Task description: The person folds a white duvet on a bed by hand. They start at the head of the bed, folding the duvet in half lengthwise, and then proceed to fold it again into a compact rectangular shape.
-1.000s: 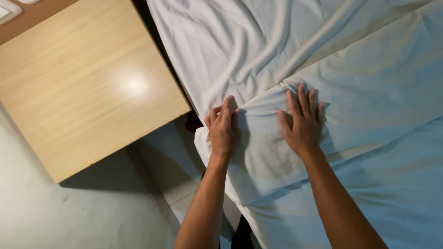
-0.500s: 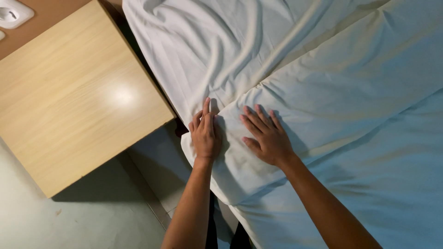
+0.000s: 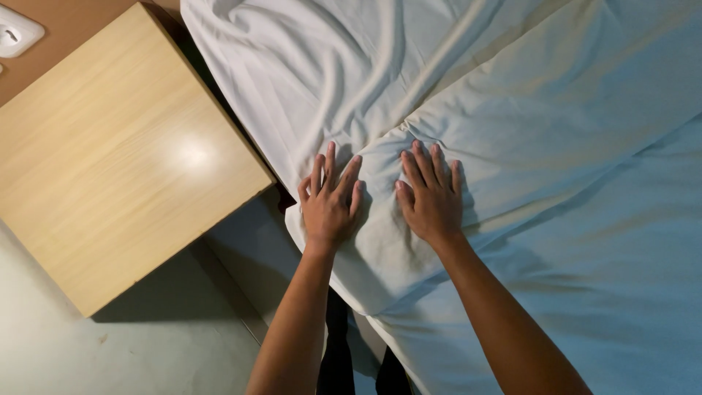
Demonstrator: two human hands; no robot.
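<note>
As the head camera shows it: both hands lie flat, side by side, on the corner of a white duvet (image 3: pixel 556 124) at the edge of the bed.
Left hand (image 3: pixel 329 208): palm down, fingers (image 3: pixel 330 157) spread apart and straight, gripping nothing.
Right hand (image 3: pixel 431 201): palm down just beside the left without touching it, fingers (image 3: pixel 418 164) slightly fanned, also holding nothing.
Step in hand: by the look of it, pressing and flattening the duvet corner, with no pinch or fold taken up.
Where the duvet is: directly under both palms. A ridge of creases bunches just past the fingertips, and the corner hangs off the bed edge below the wrists.
What a next move calls for: in my judgement, flat sliding pressure out from the fingertips towards that ridge, since the cloth there is not yet smooth. A hold on the hanging corner would need the fingers curled.
Surface: soft and yielding. A rumpled white sheet (image 3: pixel 292 66) lies beyond the fingertips, with smoother white bedding to the right of the right hand.
Room: a light wooden bedside table (image 3: pixel 124 161) stands to the left of the left hand, close to the bed. A white wall socket (image 3: pixel 16 33) sits beyond the table, and a pale floor (image 3: pixel 110 358) shows below it.
</note>
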